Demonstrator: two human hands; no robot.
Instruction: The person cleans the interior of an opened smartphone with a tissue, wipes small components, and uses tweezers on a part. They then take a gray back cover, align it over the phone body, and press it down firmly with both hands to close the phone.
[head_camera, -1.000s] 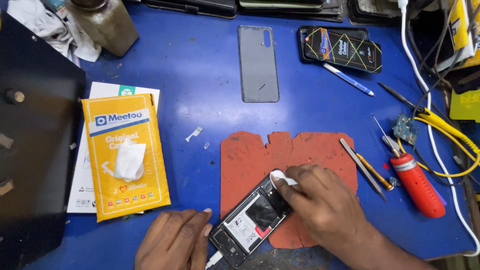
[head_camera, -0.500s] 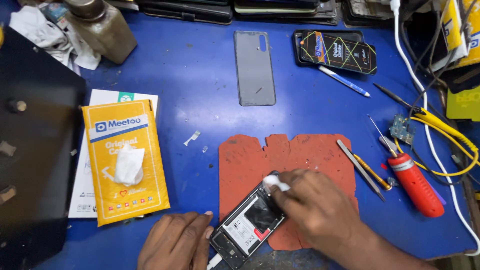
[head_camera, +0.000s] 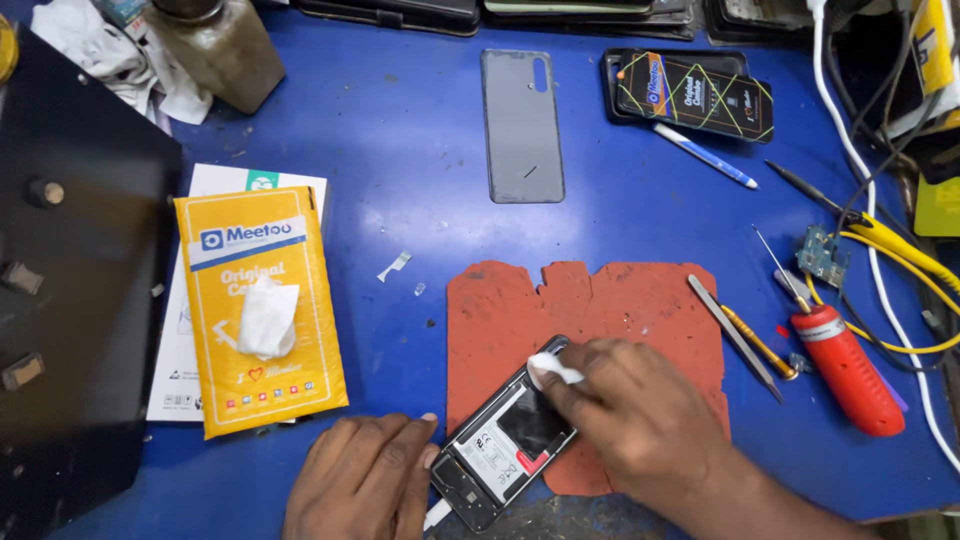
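An opened phone (head_camera: 505, 440) with its back off lies tilted on a red mat (head_camera: 600, 310) near the table's front edge. My right hand (head_camera: 640, 420) pinches a small white wipe (head_camera: 550, 368) and presses it on the phone's upper end. My left hand (head_camera: 365, 480) rests flat on the blue table beside the phone, its fingertips touching the phone's lower left edge. The phone's lower end is partly hidden by both hands.
A grey phone back cover (head_camera: 522, 125) lies further back. A yellow packet (head_camera: 260, 305) with a white wipe on it sits at left, beside a black box (head_camera: 70, 290). Tweezers (head_camera: 735, 338), a red screwdriver (head_camera: 845, 365), a pen (head_camera: 705, 155) and cables (head_camera: 900, 250) crowd the right.
My right hand has slid the white wipe a little down and left along the phone's upper end. My left hand stays put.
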